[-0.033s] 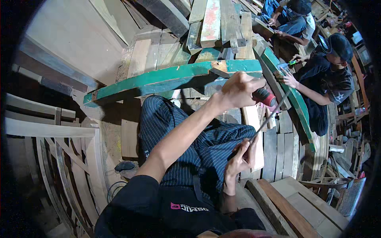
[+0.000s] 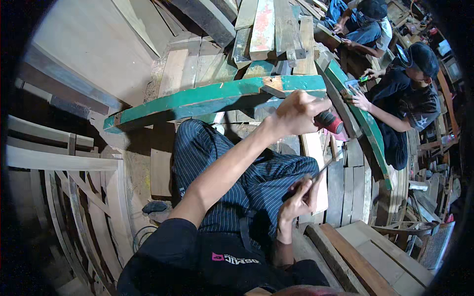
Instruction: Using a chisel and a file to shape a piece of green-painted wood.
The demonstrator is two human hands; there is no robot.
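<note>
My left hand point(image 2: 299, 114) is closed around a black-and-red handle point(image 2: 330, 122); the rest of that tool is hidden by the hand. My right hand point(image 2: 297, 200), lower and over my right knee, grips a thin dark metal rod point(image 2: 324, 169) that slants up and to the right. The kind of rod cannot be made out. A long curved green-painted wooden beam point(image 2: 212, 96) lies across in front of my knees, with a notch and bare wood toward its right end. My left hand is beside that end.
Stacked planks point(image 2: 261, 34) lie beyond the beam. On the right, a co-worker point(image 2: 407, 93) works along a second green beam point(image 2: 368, 126), and another person point(image 2: 363, 29) sits behind. A slatted wooden frame point(image 2: 64, 160) stands at left; boards point(image 2: 355, 261) lie at lower right.
The rod in my right hand has swung downward, and its far tip is now lower and closer to me. My left hand stays in nearly the same place.
</note>
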